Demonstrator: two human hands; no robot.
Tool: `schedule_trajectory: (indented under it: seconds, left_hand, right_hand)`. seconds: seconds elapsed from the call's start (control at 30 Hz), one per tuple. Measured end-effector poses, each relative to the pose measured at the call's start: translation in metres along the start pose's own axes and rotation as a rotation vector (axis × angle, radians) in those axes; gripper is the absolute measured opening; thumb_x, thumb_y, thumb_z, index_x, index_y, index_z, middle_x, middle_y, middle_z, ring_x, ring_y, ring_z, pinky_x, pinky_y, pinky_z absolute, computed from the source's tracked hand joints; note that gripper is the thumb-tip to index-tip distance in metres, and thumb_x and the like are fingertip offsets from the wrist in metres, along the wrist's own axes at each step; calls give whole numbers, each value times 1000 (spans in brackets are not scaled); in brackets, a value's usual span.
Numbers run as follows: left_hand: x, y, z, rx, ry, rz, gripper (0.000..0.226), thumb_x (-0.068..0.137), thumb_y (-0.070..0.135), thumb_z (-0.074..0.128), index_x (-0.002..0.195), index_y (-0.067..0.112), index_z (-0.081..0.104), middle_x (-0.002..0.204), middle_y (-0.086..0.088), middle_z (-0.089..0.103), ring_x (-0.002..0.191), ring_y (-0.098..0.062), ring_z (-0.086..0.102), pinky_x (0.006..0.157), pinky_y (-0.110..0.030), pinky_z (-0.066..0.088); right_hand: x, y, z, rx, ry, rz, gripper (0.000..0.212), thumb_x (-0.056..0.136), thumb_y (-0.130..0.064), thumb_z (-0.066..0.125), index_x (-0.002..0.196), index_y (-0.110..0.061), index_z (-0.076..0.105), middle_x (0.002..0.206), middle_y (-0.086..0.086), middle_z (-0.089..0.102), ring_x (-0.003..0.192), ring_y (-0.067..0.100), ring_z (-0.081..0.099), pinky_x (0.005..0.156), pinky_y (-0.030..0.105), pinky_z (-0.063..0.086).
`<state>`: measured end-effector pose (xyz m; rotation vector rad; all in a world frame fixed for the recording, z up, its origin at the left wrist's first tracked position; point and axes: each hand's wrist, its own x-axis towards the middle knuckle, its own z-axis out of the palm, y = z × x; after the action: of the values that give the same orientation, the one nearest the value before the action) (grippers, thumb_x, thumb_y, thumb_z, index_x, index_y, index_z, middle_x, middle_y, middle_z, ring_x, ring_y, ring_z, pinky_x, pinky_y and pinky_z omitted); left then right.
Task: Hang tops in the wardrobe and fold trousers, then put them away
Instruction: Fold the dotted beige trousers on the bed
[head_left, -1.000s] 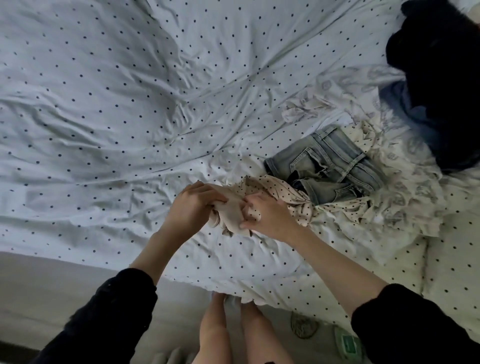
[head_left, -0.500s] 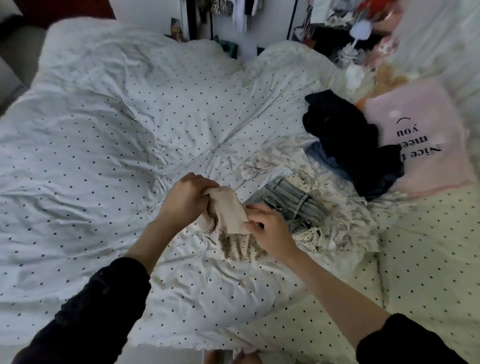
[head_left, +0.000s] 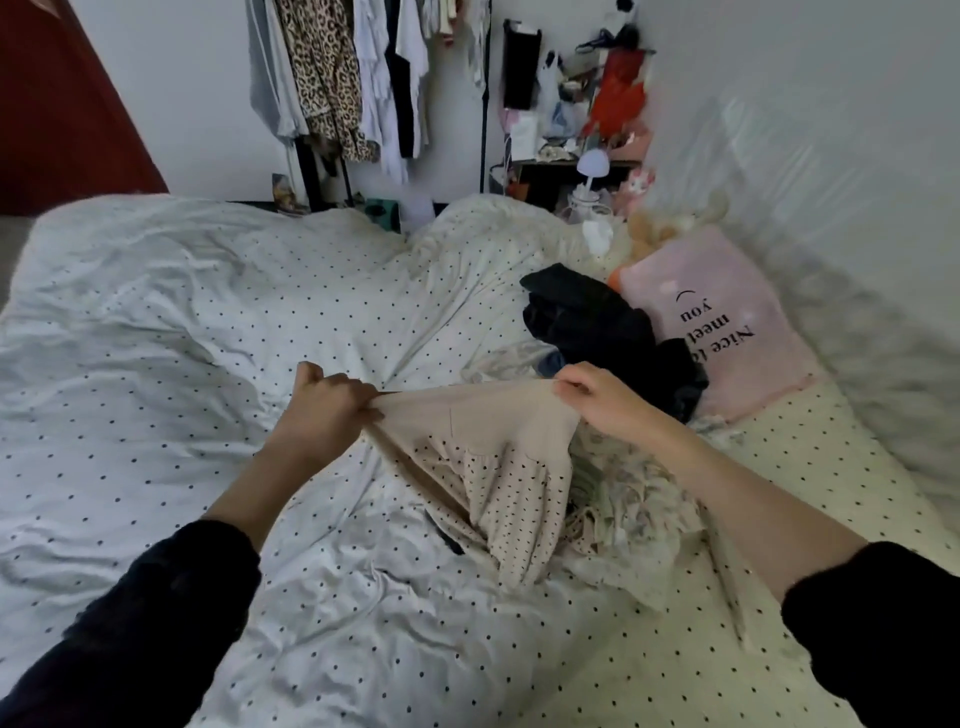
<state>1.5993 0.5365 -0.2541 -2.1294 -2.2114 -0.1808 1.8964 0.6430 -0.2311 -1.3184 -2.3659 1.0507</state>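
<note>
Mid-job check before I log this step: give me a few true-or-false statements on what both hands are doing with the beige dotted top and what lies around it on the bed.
1. Both hands grip the beige dotted top by its upper edge. True: the left hand and the right hand each hold one end, and the edge is stretched between them.
2. The top lies flat on the bed. False: it is lifted and hangs down from the hands.
3. A dark clothes pile lies beside the pink pillow. True.
4. The top is already on a hanger. False: no hanger is visible on it.
5. Clothes hang on a rack beyond the bed. True.
</note>
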Motion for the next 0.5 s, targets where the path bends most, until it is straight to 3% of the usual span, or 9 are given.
schedule_trajectory:
  seconds: [0.17,0.27,0.37,0.5]
  left_hand:
    - [19,1,-18,-49,21,3,28,93,26,55,68,18,44,71,-3,62,68,-28,52,75,-29,16]
    - [19,-2,-16,1,-83,-38,20,94,29,53,81,15,60,85,-6,69,87,-30,62,81,-30,31]
    - [9,-1,-6,-1,-140,-70,23,94,31,53,99,14,67,99,-7,70,98,-28,61,86,-29,38]
    - [-13,15,18,19,-174,-40,23,96,30,49,103,17,67,101,-4,71,97,-24,62,84,-26,36]
  right_hand:
    - [7,-22,-34,-164,-45,-47,33,100,-26,41,83,0,50,74,5,46,68,13,42,65,29,32]
    - [-2,-24,-25,-407,-198,-131,41,96,-38,48,62,-18,39,61,-5,39,53,8,34,53,27,25]
    - [-17,-11,-4,-678,-370,-191,46,91,-52,50,60,-23,33,58,-5,37,51,10,34,49,30,21]
    - [-30,3,14,-859,-434,-185,45,94,-48,47,61,-19,37,59,-6,40,57,15,43,52,31,34]
